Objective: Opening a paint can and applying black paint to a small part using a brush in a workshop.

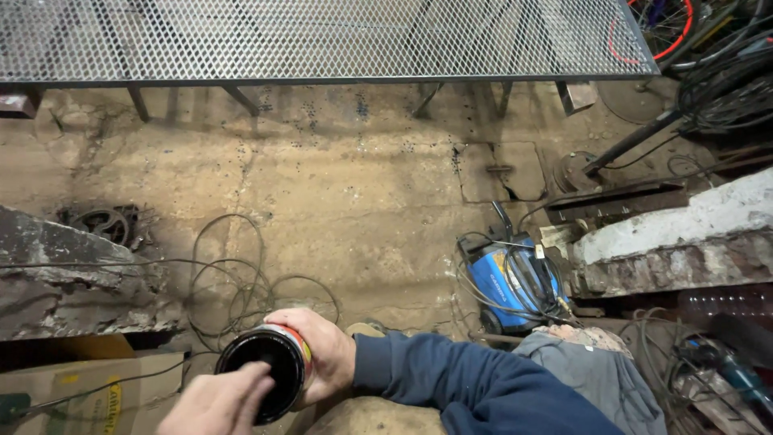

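My right hand [326, 354], in a dark blue sleeve, is wrapped around the side of a round tin can [270, 372] with a red and white label. The can is tipped so its black top faces me. My left hand [216, 401] comes in from the bottom edge with its fingers stretched out, the fingertips resting on the can's black top near its lower rim. I cannot tell whether the black surface is a lid or the can's contents. Both hands hover above the dirty concrete floor [362, 201].
A metal mesh table [322, 40] spans the top. A blue welding machine [515, 282] with cables sits right of centre. Loose wires [241, 282] loop on the floor. There is a broken slab [56, 274] left, a cardboard box [80, 395] below it, and a masonry block [684, 242] right.
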